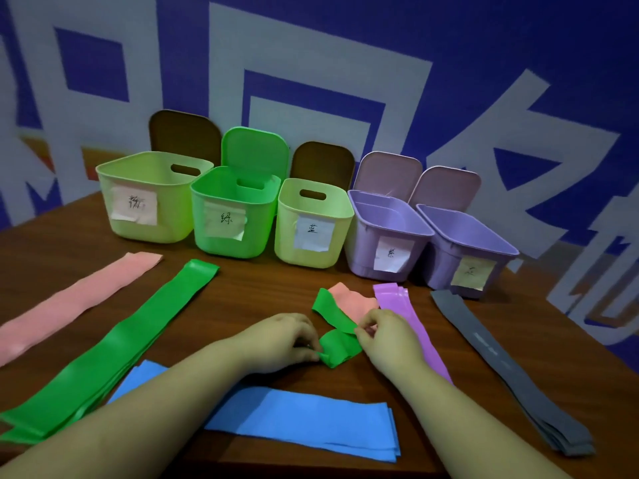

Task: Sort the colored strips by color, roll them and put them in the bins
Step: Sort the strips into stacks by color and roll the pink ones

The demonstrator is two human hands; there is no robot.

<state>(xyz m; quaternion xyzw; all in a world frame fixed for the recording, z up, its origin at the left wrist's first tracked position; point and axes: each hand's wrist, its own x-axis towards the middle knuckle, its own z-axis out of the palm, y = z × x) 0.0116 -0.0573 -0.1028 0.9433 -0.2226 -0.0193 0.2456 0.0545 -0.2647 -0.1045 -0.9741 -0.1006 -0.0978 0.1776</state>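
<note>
Table [262,288]: sorted stacks lie flat, pink, green, blue, purple, grey.
Bins [235,216]: five stand open at the back, labelled; contents hidden.
Green strip [340,344]: mid-table, half rolled; keep it tight, edges aligned.
Left hand [280,340]: fingers pinch the roll.
Right hand [387,335]: fingers pinch the strip.

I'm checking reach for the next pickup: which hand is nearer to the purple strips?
The right hand. It sits right beside the purple strips, at their left edge, while the left hand lies farther left, across the green strip both hands grip.
</note>
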